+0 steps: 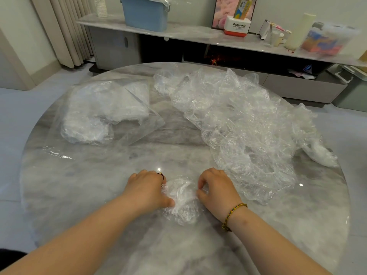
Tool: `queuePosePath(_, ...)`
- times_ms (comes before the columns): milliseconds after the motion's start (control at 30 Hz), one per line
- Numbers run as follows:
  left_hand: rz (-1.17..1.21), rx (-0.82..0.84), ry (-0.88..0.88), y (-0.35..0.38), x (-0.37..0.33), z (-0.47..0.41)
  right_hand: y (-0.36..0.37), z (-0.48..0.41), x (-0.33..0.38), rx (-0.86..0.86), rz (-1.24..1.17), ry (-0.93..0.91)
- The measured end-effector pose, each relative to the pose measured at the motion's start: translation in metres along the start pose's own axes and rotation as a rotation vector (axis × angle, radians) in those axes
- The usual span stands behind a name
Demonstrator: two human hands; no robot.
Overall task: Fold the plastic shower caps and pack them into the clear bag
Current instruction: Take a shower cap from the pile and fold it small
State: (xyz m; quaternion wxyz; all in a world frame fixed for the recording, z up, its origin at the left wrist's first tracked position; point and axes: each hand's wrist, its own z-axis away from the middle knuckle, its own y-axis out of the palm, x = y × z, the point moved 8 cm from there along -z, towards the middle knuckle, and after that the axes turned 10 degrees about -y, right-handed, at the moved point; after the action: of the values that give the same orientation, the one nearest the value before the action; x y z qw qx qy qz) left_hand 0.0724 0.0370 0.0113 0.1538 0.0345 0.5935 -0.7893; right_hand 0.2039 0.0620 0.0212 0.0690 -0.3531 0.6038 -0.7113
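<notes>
A crumpled, partly folded shower cap lies on the round marble table near its front edge. My left hand grips the cap's left side with curled fingers and thumb. My right hand pinches its right side. A loose heap of several clear shower caps spreads across the right half of the table. At the back left lies the clear bag, with folded white caps inside it.
A low marble shelf runs behind the table with a blue box, a white and red box and other clutter. Curtains hang at the far left. Bare tabletop lies between the bag and the heap.
</notes>
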Motion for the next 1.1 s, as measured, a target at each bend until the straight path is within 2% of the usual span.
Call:
queuePosePath(133, 0.265, 0.016, -0.005, -0.009, 0.001, 0.002, -0.002, 0.002, -0.001, 0.041, -0.16, 0.022)
queuePosePath(200, 0.432, 0.054, 0.018, -0.013, 0.0, 0.005, -0.005, 0.005, -0.001, 0.021, -0.353, 0.037)
queuePosePath(300, 0.55, 0.089, 0.073, -0.022, -0.004, 0.011, -0.015, 0.007, 0.002, -0.061, -0.631, 0.073)
queuePosePath(467, 0.665, 0.123, 0.116, -0.039, -0.004, 0.024, 0.001, 0.01, 0.023, 0.221, -0.78, -0.037)
queuePosePath(567, 0.665, 0.106, 0.121, -0.045, 0.0, 0.03, 0.004, 0.012, 0.031, 0.189, -0.925, -0.004)
queuePosePath(700, 0.767, 0.024, 0.082, -0.065, 0.018, 0.032, 0.001, 0.012, 0.027, 0.097, -0.878, 0.076)
queuePosePath(867, 0.653, -0.467, -0.154, -0.124, 0.095, 0.036, -0.017, 0.01, 0.02, -0.097, -0.825, 0.199)
queuePosePath(933, 0.531, -0.585, -0.295, -0.136, 0.129, 0.04, -0.025, 0.004, 0.025, -0.151, -0.852, 0.219)
queuePosePath(1000, 0.377, -0.582, -0.395, -0.138, 0.154, 0.039, -0.033, -0.006, 0.038, -0.193, -0.969, 0.229)
queuePosePath(1100, 0.25, -0.441, -0.466, -0.124, 0.178, 0.026, -0.043, -0.033, 0.065, -0.235, -1.131, 0.195)
